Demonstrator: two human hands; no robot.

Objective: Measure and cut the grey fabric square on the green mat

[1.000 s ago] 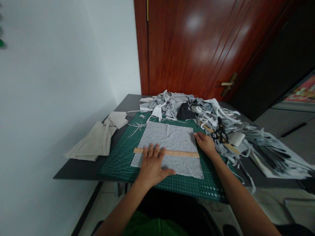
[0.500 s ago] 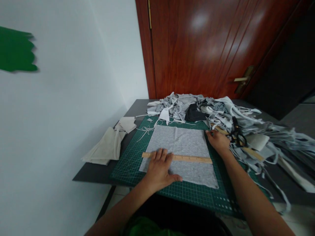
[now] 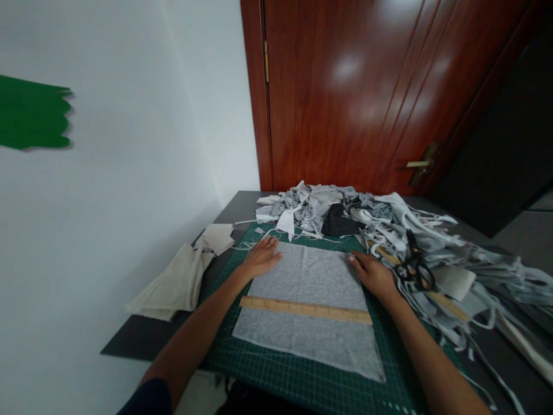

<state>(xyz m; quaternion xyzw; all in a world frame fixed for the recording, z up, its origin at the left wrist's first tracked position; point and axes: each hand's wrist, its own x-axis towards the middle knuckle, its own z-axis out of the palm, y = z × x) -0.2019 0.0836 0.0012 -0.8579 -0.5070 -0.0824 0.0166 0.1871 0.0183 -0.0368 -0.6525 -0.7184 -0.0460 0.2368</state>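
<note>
A grey heathered fabric piece (image 3: pixel 305 276) lies on a green gridded cutting mat (image 3: pixel 276 363). Across its nearer half rests a wooden ruler (image 3: pixel 306 308), with neither hand on it. My left hand (image 3: pixel 261 257) is spread flat at the fabric's far left corner, fingers pointing away from me. At the far right corner, my right hand (image 3: pixel 375 276) has thumb and fingertips closed on the fabric's edge; the corner itself is partly hidden by them.
Behind the mat and along the right is a heap of grey and white fabric scraps (image 3: pixel 311 204). Black scissors (image 3: pixel 415 265) and a second wooden strip (image 3: pixel 447 305) lie among them. Folded cream cloth (image 3: pixel 177 282) sits at the table's left. A wooden door (image 3: pixel 345 104) stands behind.
My left hand has left the ruler and moved forward to the fabric's far left corner. My right hand has shifted slightly inward onto the far right corner. The view has tilted up.
</note>
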